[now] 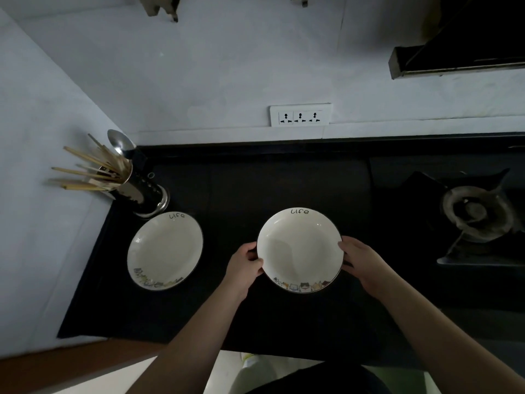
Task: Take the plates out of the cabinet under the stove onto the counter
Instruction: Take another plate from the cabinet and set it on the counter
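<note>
From the head camera we see a black counter (pixel 255 322) against a pale wall, and we hold a white plate (pixel 298 248) over its middle with both hands. Our left hand (pixel 244 268) grips the rim at about nine o'clock, thumb on top; our right hand (pixel 363 263) closes on the rim at about three o'clock. We cannot tell whether the plate touches the counter or hangs just above it.

A second plate (pixel 164 251) of the same pattern (the word "life" at twelve o'clock, small cartoon figures at six) lies flat on the counter at nine o'clock from the held one, apart from it, with a dark strip of counter between. Just beyond that plate, at its eleven o'clock, a metal utensil holder (pixel 142 191) stands with chopsticks (pixel 85 172) and a spoon (pixel 120 142) fanning toward the left wall. At three o'clock, well apart from our right hand, sits a gas burner (pixel 477 214). A triple socket (pixel 300 115) is on the wall at twelve o'clock.

Bare counter lies behind the held plate up to the wall and in front of it down to the near edge, beneath our forearms.
</note>
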Tool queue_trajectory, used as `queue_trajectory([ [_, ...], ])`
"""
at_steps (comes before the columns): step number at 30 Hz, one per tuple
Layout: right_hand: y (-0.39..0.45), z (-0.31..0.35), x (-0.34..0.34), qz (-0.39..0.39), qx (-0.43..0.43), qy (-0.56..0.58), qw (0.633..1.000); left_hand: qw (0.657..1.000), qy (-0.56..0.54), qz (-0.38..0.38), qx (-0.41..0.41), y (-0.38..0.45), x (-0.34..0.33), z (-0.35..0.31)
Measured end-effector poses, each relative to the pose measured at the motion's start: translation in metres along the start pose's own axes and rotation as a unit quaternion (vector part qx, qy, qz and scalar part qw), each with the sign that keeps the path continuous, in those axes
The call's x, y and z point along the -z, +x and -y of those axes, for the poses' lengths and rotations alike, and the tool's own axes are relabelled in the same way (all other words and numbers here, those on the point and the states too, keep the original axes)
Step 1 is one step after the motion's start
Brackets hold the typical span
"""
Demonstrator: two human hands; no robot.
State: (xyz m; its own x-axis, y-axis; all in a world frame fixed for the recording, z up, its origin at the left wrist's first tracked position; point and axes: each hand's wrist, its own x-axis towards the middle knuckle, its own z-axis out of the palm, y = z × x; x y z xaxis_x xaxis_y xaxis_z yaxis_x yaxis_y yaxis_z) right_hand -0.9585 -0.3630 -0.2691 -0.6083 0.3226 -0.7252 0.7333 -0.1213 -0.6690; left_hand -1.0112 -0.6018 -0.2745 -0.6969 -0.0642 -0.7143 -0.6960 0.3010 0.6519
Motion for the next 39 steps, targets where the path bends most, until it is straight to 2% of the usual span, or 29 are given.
queue_trajectory([
  [4, -0.005, -0.003, 0.003, 0.031, 0.013, -0.024, 0.999, 1.000, 0.017, -0.002, -0.014, -0.004, 0.000, 0.004],
  [8, -0.011, 0.000, 0.001, 0.005, 0.012, -0.007, 1.000, 1.000, 0.013, 0.004, -0.016, -0.010, -0.001, 0.002],
  [12, -0.022, 0.002, 0.001, -0.030, 0.059, -0.115, 0.991, 0.999, 0.022, 0.011, 0.030, -0.016, 0.018, -0.010],
  [14, -0.032, 0.002, 0.001, -0.003, 0.089, -0.155, 0.984, 0.998, 0.059, 0.020, -0.004, -0.020, 0.040, -0.014],
  [17, -0.042, -0.001, 0.000, 0.027, 0.084, -0.202, 0.975, 0.986, 0.148, 0.027, -0.078, -0.029, 0.071, -0.012],
  [20, -0.054, -0.005, -0.010, 0.032, 0.083, -0.233, 0.968, 0.954, 0.266, 0.043, -0.134, -0.035, 0.087, -0.005],
  [24, -0.075, -0.017, -0.038, -0.011, 0.103, -0.291, 0.951, 0.900, 0.379, 0.044, -0.209, -0.044, 0.092, 0.006],
  [29, -0.116, -0.033, -0.076, -0.016, 0.168, -0.346, 0.923, 0.779, 0.494, -0.031, -0.385, -0.063, 0.118, 0.037],
  [31, -0.137, -0.041, -0.095, -0.038, 0.215, -0.364, 0.905, 0.743, 0.524, -0.056, -0.414, -0.069, 0.136, 0.054],
  [35, -0.172, -0.063, -0.130, -0.095, 0.289, -0.444, 0.843, 0.718, 0.537, -0.074, -0.436, -0.080, 0.162, 0.082],
  [37, -0.186, -0.077, -0.139, -0.111, 0.285, -0.498, 0.812, 0.701, 0.548, -0.063, -0.451, -0.087, 0.166, 0.087],
  [39, -0.200, -0.095, -0.142, -0.132, 0.273, -0.523, 0.797, 0.679, 0.567, -0.043, -0.464, -0.095, 0.166, 0.090],
])
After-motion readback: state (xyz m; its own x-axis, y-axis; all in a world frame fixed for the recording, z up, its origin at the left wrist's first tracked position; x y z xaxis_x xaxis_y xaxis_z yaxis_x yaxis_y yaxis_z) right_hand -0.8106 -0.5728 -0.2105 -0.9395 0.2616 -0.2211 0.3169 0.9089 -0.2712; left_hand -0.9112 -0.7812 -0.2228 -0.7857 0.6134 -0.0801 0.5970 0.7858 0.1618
